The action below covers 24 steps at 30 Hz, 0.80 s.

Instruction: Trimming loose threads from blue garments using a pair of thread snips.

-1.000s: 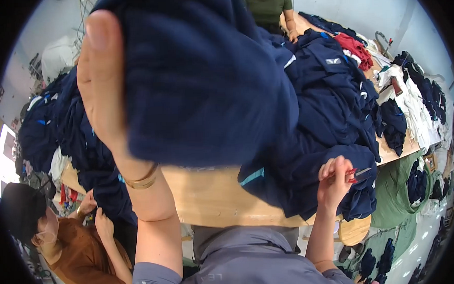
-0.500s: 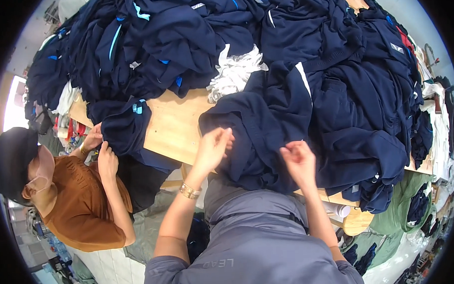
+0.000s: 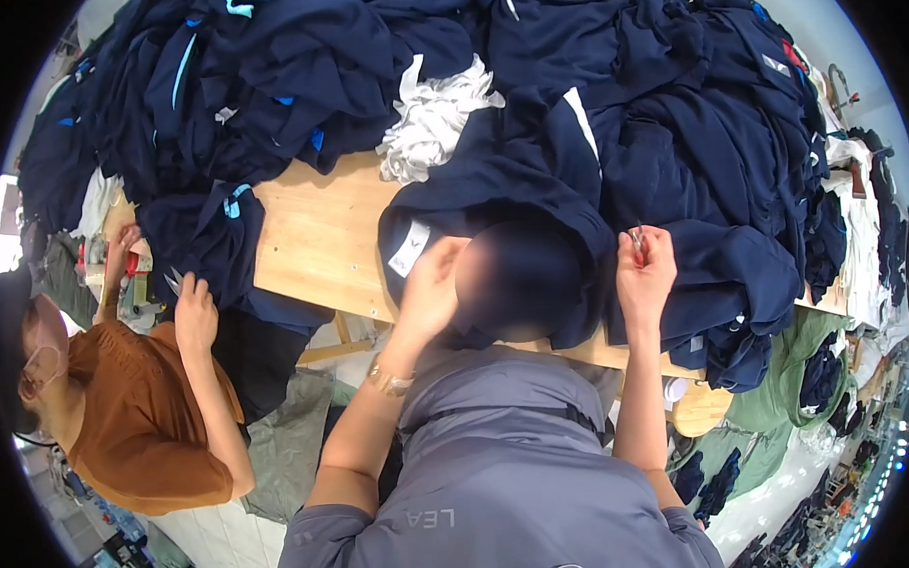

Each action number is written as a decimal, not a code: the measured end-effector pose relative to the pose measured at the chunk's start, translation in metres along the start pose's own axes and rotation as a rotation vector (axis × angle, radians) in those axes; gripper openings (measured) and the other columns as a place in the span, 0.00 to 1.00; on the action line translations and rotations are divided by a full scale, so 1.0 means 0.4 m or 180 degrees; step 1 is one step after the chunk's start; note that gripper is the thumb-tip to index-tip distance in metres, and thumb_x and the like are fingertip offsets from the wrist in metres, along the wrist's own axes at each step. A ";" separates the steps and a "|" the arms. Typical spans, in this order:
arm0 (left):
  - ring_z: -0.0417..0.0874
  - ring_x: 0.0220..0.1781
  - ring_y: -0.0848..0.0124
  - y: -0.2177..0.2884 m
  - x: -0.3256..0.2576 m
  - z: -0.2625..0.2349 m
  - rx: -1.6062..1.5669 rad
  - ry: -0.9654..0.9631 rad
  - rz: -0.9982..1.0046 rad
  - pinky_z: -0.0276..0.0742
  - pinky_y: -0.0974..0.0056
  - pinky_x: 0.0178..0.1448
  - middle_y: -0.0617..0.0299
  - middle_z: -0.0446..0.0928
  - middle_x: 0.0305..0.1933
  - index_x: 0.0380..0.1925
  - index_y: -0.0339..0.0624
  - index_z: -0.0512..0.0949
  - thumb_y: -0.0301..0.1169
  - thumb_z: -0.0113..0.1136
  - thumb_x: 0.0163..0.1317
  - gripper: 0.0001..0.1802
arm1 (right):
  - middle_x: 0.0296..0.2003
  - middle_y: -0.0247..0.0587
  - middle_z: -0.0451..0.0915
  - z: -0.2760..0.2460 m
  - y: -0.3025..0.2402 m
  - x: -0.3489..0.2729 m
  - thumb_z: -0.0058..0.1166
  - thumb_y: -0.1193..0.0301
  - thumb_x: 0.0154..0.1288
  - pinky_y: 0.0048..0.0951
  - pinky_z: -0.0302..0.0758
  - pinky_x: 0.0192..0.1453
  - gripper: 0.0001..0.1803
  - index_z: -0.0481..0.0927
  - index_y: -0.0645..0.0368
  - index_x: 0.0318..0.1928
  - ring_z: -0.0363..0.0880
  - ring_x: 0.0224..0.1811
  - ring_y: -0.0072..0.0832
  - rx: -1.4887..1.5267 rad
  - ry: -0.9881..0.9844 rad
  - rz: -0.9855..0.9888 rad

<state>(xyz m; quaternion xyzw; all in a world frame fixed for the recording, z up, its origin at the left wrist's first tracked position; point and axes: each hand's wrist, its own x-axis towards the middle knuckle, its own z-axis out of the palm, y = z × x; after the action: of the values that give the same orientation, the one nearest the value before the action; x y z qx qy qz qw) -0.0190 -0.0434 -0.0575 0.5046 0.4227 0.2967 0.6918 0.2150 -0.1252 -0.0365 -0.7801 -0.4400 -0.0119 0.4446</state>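
Left hand (image 3: pixel 430 285): raised at the near edge of the wooden table (image 3: pixel 318 239), fingers curled onto the dark blue garment (image 3: pixel 517 197) just beside its white label (image 3: pixel 409 249); it grips the cloth there.

Right hand (image 3: pixel 642 272): lifted over the same garment, fingers pinched shut around a small pair of red-handled snips (image 3: pixel 636 246) (the blades are too small to make out).

Dark blue garment: lies spread across the near side of the table, directly in front of the person, its lower fold hanging over the table edge between the two hands; a white stripe (image 3: pixel 580 121) runs along its upper part.

Heap of dark blue clothes (image 3: pixel 267 80): covers the far half of the table from left to right, some pieces with light blue trim.

White cloth (image 3: pixel 431 120): crumpled, sits at the foot of the heap, just beyond the garment.

Bare table surface: shows to the left of the garment.

Co-worker in a brown top (image 3: pixel 139 425): sits at the left end of the table, both hands on another dark blue piece (image 3: pixel 208 238).

Green cloth (image 3: pixel 779 393): hangs below the table's right end.
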 end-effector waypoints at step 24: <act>0.74 0.57 0.60 0.156 -0.027 0.036 -0.3583 -0.1257 0.0384 0.73 0.49 0.57 0.55 0.73 0.55 0.56 0.37 0.66 0.42 0.33 0.71 0.24 | 0.32 0.45 0.78 -0.087 -0.121 -0.017 0.59 0.82 0.38 0.33 0.72 0.30 0.11 0.68 0.64 0.19 0.76 0.32 0.39 0.0110 -0.0230 -0.2039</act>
<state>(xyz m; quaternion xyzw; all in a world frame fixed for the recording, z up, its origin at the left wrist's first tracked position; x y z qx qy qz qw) -0.0102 -0.0392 0.0068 0.1294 0.0346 0.4144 0.9002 0.1900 -0.1440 0.0147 -0.5941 -0.6789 -0.1160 0.4156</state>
